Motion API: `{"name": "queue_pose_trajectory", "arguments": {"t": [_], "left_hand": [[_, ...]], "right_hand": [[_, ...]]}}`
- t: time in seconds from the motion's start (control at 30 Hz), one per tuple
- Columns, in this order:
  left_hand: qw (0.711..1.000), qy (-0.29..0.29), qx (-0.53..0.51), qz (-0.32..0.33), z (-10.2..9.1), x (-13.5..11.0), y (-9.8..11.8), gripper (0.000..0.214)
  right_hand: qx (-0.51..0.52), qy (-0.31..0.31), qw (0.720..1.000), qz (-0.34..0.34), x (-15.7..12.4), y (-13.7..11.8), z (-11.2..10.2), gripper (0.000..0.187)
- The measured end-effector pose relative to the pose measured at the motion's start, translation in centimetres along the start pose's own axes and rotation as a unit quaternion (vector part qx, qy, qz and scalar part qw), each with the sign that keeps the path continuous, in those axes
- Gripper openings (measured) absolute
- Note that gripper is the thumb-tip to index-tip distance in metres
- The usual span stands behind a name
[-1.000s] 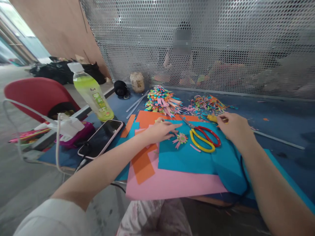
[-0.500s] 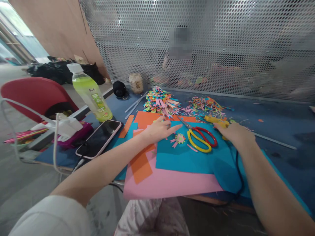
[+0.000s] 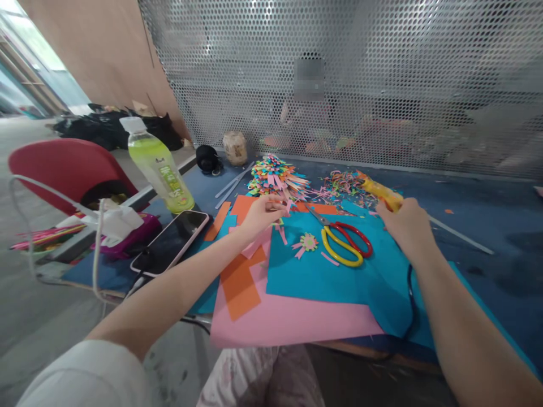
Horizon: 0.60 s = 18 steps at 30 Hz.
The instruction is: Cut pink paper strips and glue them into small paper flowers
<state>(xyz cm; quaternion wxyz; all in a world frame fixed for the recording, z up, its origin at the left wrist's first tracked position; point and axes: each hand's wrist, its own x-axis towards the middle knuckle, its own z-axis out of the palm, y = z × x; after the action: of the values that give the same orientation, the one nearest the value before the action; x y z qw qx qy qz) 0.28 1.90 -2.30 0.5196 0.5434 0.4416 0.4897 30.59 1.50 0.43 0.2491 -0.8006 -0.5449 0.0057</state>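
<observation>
My left hand point(image 3: 268, 212) pinches a small pink paper piece point(image 3: 289, 207) above the left edge of the blue paper sheet point(image 3: 314, 280). My right hand point(image 3: 406, 226) is wrapped around a yellow hot glue gun point(image 3: 383, 195), raised off the table with its nozzle towards the far side. Between the hands lie scissors point(image 3: 343, 243) with one red and one yellow handle loop. A small paper rosette point(image 3: 309, 242) with pink tails rests on the blue sheet, left of the scissors. Behind my left hand stands a pile of fringed multicoloured paper pieces point(image 3: 275, 176).
A heap of thin paper scraps point(image 3: 345, 185) lies at the back. On the left are a phone point(image 3: 172, 243), a tilted drink bottle point(image 3: 159, 167) and a purple tissue box point(image 3: 131, 232). A perforated metal panel point(image 3: 360, 73) borders the table behind. The gun's black cord point(image 3: 410, 294) hangs near my right forearm.
My left hand has closed from spread fingers to a pinch on a small pink paper piece. My right hand has lifted the glue gun off the table.
</observation>
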Motion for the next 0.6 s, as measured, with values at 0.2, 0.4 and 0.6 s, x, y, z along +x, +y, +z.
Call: {"name": "queue_pose_trajectory", "arguments": {"t": [0.2,0.4,0.6], "left_hand": [[0.999,-0.008,-0.038,0.008,0.2,-0.4,0.1,0.041],[0.999,-0.002,-0.037,0.021,0.5,-0.8,0.4,0.039],[0.999,-0.016,-0.030,0.022,0.4,-0.9,0.6,0.036]], "right_hand": [[0.062,0.119,0.970,-0.204,-1.3,-1.2,1.2,0.044],[0.040,0.137,0.917,-0.372,-2.3,-1.6,2.4,0.041],[0.023,0.143,0.906,-0.399,-2.5,-1.7,2.2,0.034]]}}
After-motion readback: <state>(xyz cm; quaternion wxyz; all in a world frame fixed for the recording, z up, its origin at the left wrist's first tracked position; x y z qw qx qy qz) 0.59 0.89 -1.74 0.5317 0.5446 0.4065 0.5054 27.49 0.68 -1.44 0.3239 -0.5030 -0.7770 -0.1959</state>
